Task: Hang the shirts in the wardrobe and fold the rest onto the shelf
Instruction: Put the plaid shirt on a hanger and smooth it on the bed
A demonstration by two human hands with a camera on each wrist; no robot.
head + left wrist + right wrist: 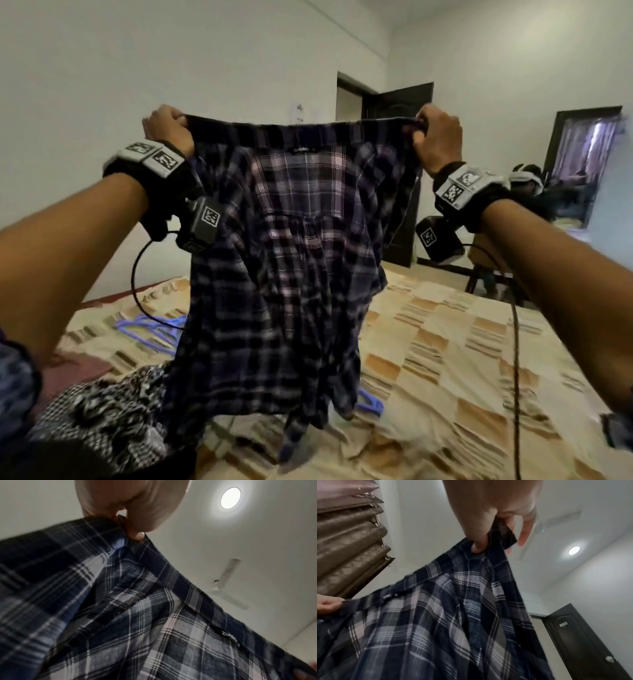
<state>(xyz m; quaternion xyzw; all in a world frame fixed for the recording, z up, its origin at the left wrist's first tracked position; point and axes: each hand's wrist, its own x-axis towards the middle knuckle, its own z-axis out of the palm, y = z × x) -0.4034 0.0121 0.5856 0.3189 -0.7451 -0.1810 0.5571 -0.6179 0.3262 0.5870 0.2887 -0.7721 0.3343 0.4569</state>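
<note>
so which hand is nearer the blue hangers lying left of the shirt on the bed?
Left. The left hand grips the plaid shirt above the blue hangers; the right hand holds the shirt's far side, across from them.

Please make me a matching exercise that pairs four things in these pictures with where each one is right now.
Things:
1. plaid shirt
2. blue hangers
3. black-and-white patterned garment
4. dark door

Places:
A. lying flat on the bedspread, partly behind the hanging cloth
B. standing open at the far wall
C. held up in the air by its top edge
D. heaped on the near left of the bed

Pairs: 1-C, 2-A, 3-D, 4-B. The left hand and right hand each grip one top corner.
</note>
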